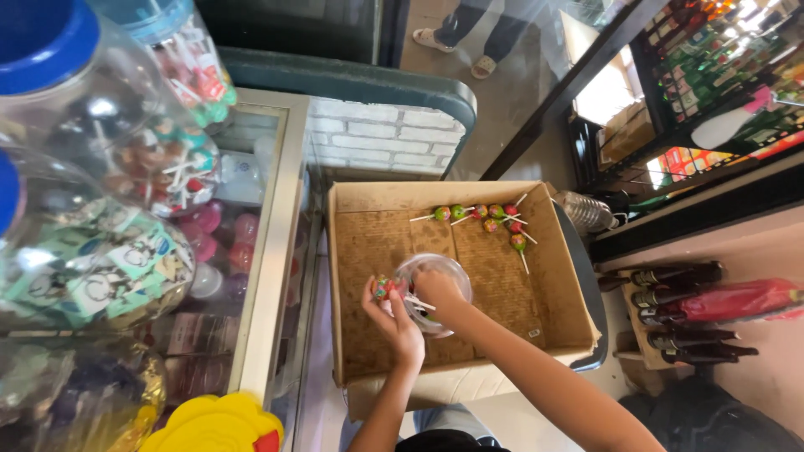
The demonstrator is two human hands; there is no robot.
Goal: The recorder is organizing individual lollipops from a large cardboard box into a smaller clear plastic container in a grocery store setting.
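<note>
We see the left hand (388, 308) grasping a lollipop (382, 287) beside the clear jar (448, 269), which lies in the cardboard box (368, 251). The right hand (435, 289) reaches into it; grip hidden. More lollipops (490, 218) lie far right.

My left hand (394, 314) and right hand (437, 289) were bare: no gloves, no rings and no watch or band at either wrist that I could make out. Both forearms were uncovered along all of their visible length, with no sleeve reaching into view. They were slim arms with narrow wrists. Below them, at the bottom edge, I wore something dark.
</note>
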